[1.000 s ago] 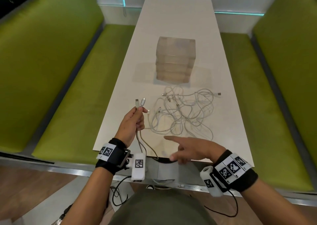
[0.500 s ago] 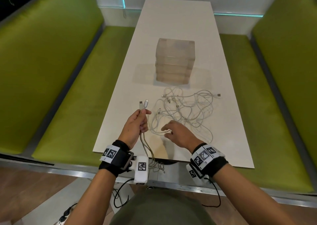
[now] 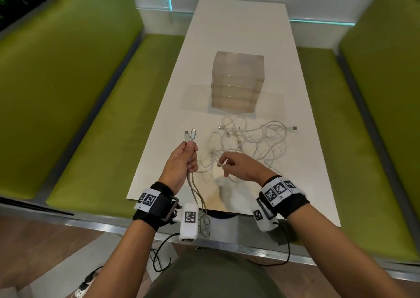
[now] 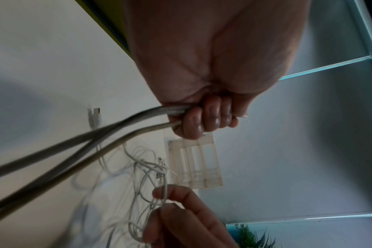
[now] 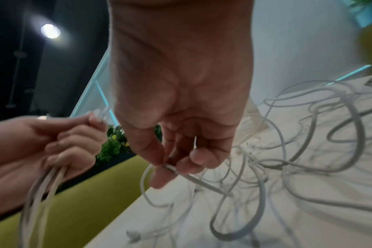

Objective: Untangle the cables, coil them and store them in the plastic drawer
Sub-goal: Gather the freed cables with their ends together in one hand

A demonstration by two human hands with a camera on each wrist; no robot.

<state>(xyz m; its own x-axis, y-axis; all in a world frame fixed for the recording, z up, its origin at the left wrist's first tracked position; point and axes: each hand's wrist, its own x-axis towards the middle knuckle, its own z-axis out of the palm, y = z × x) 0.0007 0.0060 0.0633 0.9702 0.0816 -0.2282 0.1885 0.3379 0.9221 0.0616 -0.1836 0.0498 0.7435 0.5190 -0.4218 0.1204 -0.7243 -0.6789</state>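
Grey cable [image 3: 195, 190], two plugs up: left hand [image 3: 180, 164] grips; right hand [image 3: 242, 166] pinches white tangle [image 3: 252, 147].

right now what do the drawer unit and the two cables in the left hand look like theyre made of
Drawer unit: translucent, frosted-looking plastic; the drawer edges show through it. Two cables gripped by the left hand: dull grey-beige jacket, maybe rubbery or braided, with shiny metal-looking plugs.

A booth-style lounge: 2 green benches [image 3: 68, 97] flanking a white table [image 3: 238, 24].
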